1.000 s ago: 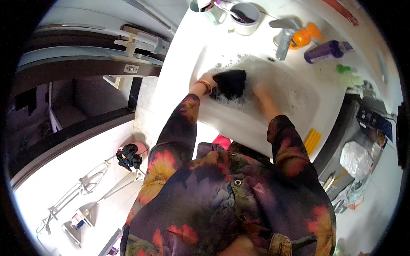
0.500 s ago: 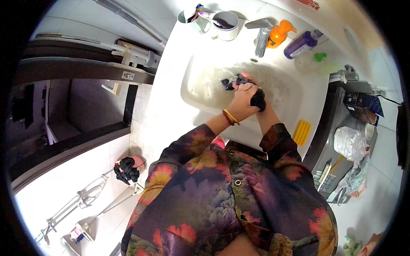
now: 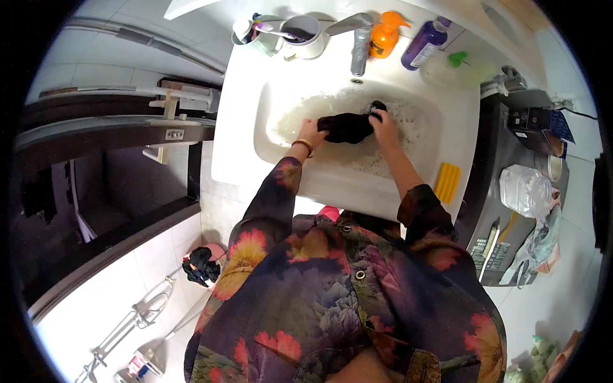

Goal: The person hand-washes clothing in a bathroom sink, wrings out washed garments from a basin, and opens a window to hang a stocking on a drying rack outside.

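A black cloth (image 3: 347, 128) is stretched between my two hands, over the soapy, cloudy water in the white sink (image 3: 246, 153). My left hand (image 3: 311, 133) is closed on its left end, with a bracelet at the wrist. The right end of the cloth is gripped by my right hand (image 3: 383, 124), its fingers bent around the fabric. Foam and bubbles float around the cloth, mostly to its right.
Behind the basin stand a grey cup (image 3: 302, 38), a faucet (image 3: 361, 51), an orange pump bottle (image 3: 385, 35) and a purple bottle (image 3: 424, 45). A yellow ridged soap bar (image 3: 448, 182) lies on the right rim. Dark clothes (image 3: 201, 265) hang at lower left.
My hands were together, bunching the cloth; now they are apart with it spread between them. My left hand has moved left. The whole view has shifted slightly.
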